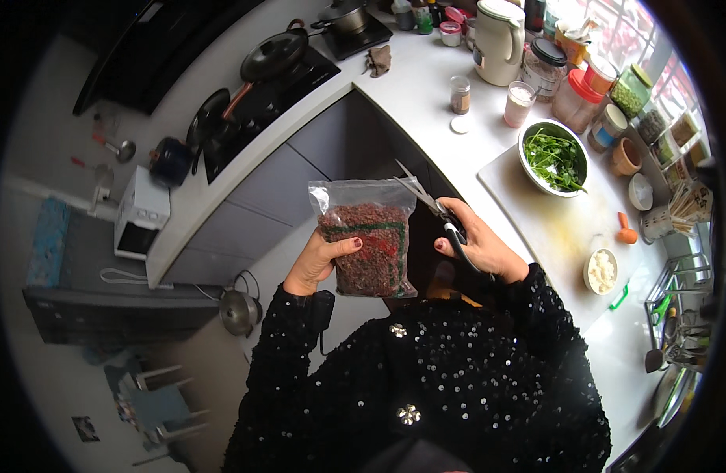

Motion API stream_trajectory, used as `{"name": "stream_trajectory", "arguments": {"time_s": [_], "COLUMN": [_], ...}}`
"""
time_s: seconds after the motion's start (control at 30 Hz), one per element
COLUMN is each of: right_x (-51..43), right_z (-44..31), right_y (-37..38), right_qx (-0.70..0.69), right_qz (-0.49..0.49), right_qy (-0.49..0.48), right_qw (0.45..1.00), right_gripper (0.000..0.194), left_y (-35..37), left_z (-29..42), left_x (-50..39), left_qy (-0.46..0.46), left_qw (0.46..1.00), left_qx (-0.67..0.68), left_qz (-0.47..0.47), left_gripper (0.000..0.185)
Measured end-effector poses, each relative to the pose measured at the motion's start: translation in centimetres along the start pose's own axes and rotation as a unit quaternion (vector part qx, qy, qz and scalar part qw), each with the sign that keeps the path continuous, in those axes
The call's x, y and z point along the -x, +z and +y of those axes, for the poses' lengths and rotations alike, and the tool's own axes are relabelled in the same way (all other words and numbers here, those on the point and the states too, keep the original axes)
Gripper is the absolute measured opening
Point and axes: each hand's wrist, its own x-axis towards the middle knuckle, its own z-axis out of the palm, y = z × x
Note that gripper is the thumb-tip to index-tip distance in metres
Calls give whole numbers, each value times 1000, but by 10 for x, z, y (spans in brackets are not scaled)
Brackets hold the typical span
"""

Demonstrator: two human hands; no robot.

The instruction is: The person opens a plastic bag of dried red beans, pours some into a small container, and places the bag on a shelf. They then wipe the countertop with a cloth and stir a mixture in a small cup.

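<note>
My left hand [319, 260] grips a clear plastic bag [371, 263] by its left side, thumb across the front. Dark reddish-brown granules fill most of the bag, and its upper strip is clear and flat. Green and red printing marks its front. In my right hand [484, 242] is a pair of scissors [436, 210] with black-and-white handles. Their blades are parted and point up and left, close to the bag's top right corner; whether they touch the plastic I cannot tell. Both hands are held in front of my body, above the floor.
On the counter at right, a cutting board [510, 177] bears a bowl of green leaves [555, 156] and a small bowl of white crumbly food [601, 272]. Nearby stand a glass jar [460, 94], a white lid [461, 124] and a kettle [497, 44]. A lidded pan [274, 54] sits on the stove.
</note>
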Motion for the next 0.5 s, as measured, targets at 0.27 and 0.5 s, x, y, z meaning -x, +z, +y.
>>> {"name": "stream_trajectory", "arguments": {"time_s": [0.27, 0.5], "right_x": [-84, -141], "right_z": [10, 23], "right_y": [-43, -60], "right_qx": [28, 14], "right_qz": [53, 118], "right_qy": [-26, 24], "right_qw": [998, 993], "right_gripper": [66, 62], "left_y": [-26, -61], "left_z": [44, 65], "left_x": [-112, -210], "left_qy": [-26, -92], "left_qw": [997, 988], "left_qx": [-47, -38], "left_qz": [-53, -118], "left_gripper": [68, 70]}}
